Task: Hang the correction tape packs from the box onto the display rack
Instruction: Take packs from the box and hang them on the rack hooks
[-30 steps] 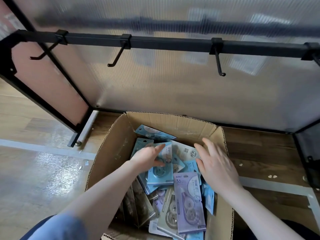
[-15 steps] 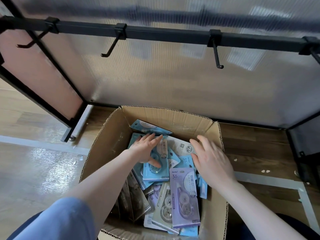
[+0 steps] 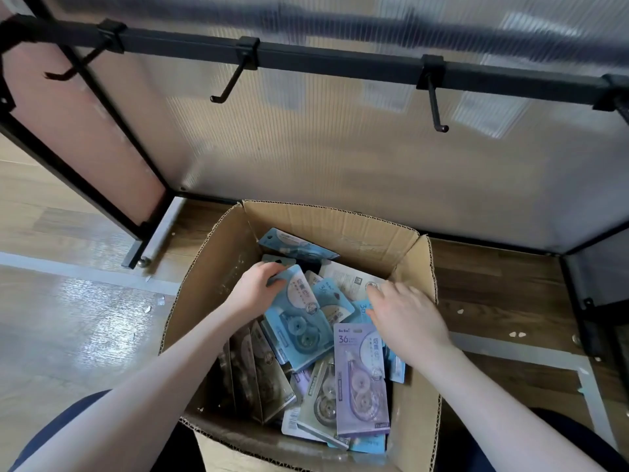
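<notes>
We are reaching into the open cardboard box [image 3: 340, 223] on the wooden floor, where the correction tape packs [image 3: 360, 379] are lying in a loose heap of blue, lilac and grey cards. Our left hand [image 3: 255, 289] is grasping the top edge of a blue pack [image 3: 299, 321], fingers curled over it, while our right hand [image 3: 405, 313] is lying flat with fingers relaxed on the packs beside it, gripping nothing. Above the box, the black bar of the display rack [image 3: 340, 64] is carrying bare hooks [image 3: 437, 107] in front of a ribbed translucent panel [image 3: 340, 155].
</notes>
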Demonstrator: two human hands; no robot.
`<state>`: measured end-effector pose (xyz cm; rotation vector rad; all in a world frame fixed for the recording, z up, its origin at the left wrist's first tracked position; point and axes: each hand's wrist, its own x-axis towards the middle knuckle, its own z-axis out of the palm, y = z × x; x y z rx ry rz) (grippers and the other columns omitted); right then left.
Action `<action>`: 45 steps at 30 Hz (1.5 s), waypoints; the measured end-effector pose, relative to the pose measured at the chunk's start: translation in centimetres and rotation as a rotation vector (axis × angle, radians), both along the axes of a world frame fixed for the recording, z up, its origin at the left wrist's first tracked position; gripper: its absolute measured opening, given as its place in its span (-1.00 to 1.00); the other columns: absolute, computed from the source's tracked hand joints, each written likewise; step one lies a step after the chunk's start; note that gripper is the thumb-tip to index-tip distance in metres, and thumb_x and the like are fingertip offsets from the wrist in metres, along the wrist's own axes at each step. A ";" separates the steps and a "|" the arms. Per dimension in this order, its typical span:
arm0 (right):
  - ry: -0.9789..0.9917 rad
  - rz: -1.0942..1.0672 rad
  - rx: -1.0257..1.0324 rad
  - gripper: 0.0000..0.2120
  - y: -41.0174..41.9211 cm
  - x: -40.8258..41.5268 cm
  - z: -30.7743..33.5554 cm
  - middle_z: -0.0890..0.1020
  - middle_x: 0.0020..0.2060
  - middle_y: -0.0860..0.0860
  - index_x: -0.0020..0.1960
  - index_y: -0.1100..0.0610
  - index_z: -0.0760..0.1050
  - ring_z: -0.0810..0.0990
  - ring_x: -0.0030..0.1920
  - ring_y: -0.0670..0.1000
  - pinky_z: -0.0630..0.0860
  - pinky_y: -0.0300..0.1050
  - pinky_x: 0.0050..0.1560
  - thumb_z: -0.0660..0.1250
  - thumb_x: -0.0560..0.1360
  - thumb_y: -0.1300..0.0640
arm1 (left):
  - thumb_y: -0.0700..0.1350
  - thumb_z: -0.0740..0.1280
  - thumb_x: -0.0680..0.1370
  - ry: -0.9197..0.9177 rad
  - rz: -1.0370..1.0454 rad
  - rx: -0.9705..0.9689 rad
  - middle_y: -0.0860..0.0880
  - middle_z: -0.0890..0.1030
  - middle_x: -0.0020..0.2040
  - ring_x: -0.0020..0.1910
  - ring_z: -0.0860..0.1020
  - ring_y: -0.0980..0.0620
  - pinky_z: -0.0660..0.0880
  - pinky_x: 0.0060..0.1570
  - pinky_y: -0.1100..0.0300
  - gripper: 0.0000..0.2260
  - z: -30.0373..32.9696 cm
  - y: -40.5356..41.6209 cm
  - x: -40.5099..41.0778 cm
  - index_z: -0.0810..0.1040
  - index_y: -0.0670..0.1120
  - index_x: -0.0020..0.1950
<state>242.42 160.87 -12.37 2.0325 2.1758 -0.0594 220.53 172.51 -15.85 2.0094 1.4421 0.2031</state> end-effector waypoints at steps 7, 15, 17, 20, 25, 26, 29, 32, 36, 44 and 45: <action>0.092 0.030 -0.353 -0.64 1.0 -1.0 -1.7 0.43 0.23 0.11 0.33 0.15 0.30 0.41 0.25 0.10 0.35 -0.02 0.21 0.14 0.60 0.00 | -0.22 0.23 0.57 -0.060 -0.005 0.033 -0.02 0.45 -0.09 -0.05 0.42 0.00 0.36 -0.11 0.18 -0.80 1.6 -0.5 -0.6 0.56 -0.19 0.16; 0.046 0.083 -0.533 -0.48 1.0 -1.2 -3.9 0.47 0.27 0.08 0.37 0.11 0.26 0.43 0.27 0.08 0.32 0.03 0.24 0.20 0.54 -0.15 | -0.18 0.30 0.54 -0.022 0.055 -0.016 -0.07 0.59 -0.03 -0.09 0.52 -0.03 0.41 -0.22 0.19 -0.84 1.5 -0.9 -1.3 0.57 -0.17 0.08; 0.049 0.082 -0.535 -0.52 1.0 -1.3 -3.7 0.47 0.25 0.07 0.34 0.10 0.30 0.43 0.25 0.08 0.32 0.04 0.23 0.20 0.54 -0.15 | -0.16 0.32 0.52 -0.006 0.068 -0.044 -0.10 0.61 -0.07 -0.11 0.56 -0.09 0.48 -0.20 0.10 -0.88 1.5 -0.8 -1.5 0.58 -0.18 0.01; 0.036 0.101 -0.504 -0.58 0.7 -1.4 -3.3 0.48 0.22 0.08 0.28 0.12 0.33 0.43 0.24 0.08 0.32 0.03 0.21 0.21 0.54 -0.12 | -0.15 0.34 0.52 -0.012 0.069 -0.065 -0.08 0.60 -0.09 -0.12 0.56 -0.07 0.49 -0.19 0.10 -0.88 1.7 -0.7 -1.6 0.58 -0.16 0.00; 0.258 0.049 -0.500 -0.83 0.8 -1.8 -2.1 0.55 -0.01 0.01 0.00 0.05 0.42 0.50 0.03 0.08 0.38 -0.09 -0.14 0.27 0.52 -0.03 | -0.12 0.32 0.54 -0.002 0.043 -0.130 -0.04 0.56 -0.10 -0.11 0.55 -0.05 0.48 -0.18 0.11 -0.91 1.7 -0.6 -1.8 0.54 -0.12 -0.02; 0.311 0.025 -0.514 -0.85 0.8 -2.0 -1.8 0.54 -0.11 -0.02 -0.08 0.03 0.40 0.49 -0.05 0.05 0.33 -0.14 -0.26 0.30 0.51 -0.03 | -0.11 0.31 0.54 0.003 0.032 -0.143 -0.03 0.55 -0.11 -0.11 0.55 -0.04 0.48 -0.19 0.12 -0.93 1.8 -0.6 -1.9 0.52 -0.10 -0.04; 0.439 -0.050 -0.514 -0.83 0.8 -2.2 -0.7 0.47 -0.29 -0.08 -0.21 0.00 0.39 0.46 -0.18 -0.01 0.26 -0.19 -0.34 0.35 0.46 0.00 | -0.09 0.33 0.53 -0.001 0.006 -0.134 -0.01 0.55 -0.14 -0.14 0.54 -0.03 0.47 -0.21 0.13 -0.92 2.7 -0.6 -2.1 0.52 -0.09 -0.06; 0.527 -0.117 -0.482 -0.84 0.4 -2.3 1.7 0.53 -0.28 -0.07 -0.27 -0.03 0.44 0.51 -0.18 0.00 0.37 -0.13 -0.26 0.37 0.45 0.02 | -0.07 0.35 0.52 -0.005 0.038 -0.059 -0.01 0.57 -0.16 -0.16 0.52 -0.03 0.44 -0.21 0.12 -0.87 4.8 -1.1 -2.2 0.56 -0.12 -0.04; 0.499 -0.164 -0.344 -0.82 -0.7 -2.4 7.6 0.63 -0.17 -0.02 -0.08 0.07 0.59 0.55 -0.14 -0.01 0.44 -0.12 -0.18 0.30 0.51 -0.01 | -0.07 0.37 0.50 -0.061 0.099 -0.012 0.03 0.59 -0.19 -0.20 0.51 0.00 0.40 -0.25 0.16 -0.91 10.0 -2.7 -2.2 0.59 -0.07 -0.05; 0.522 -0.285 -0.096 -0.80 -2.5 -1.9 23.8 0.62 -0.18 -0.05 -0.08 0.04 0.61 0.44 -0.19 -0.03 0.23 -0.28 -0.36 0.23 0.56 0.01 | -0.07 0.39 0.48 -0.095 0.135 -0.026 0.12 0.55 -0.29 -0.25 0.48 0.06 0.37 -0.26 0.19 -0.94 25.7 -5.0 -1.6 0.62 -0.04 -0.11; 0.524 -0.293 -0.076 -0.78 -2.8 -1.8 25.8 0.63 -0.16 -0.05 -0.06 0.04 0.62 0.46 -0.18 -0.03 0.28 -0.24 -0.31 0.22 0.56 0.01 | -0.08 0.39 0.48 -0.099 0.123 -0.027 0.13 0.55 -0.29 -0.25 0.49 0.06 0.37 -0.26 0.19 -0.94 27.9 -5.3 -1.5 0.62 -0.04 -0.11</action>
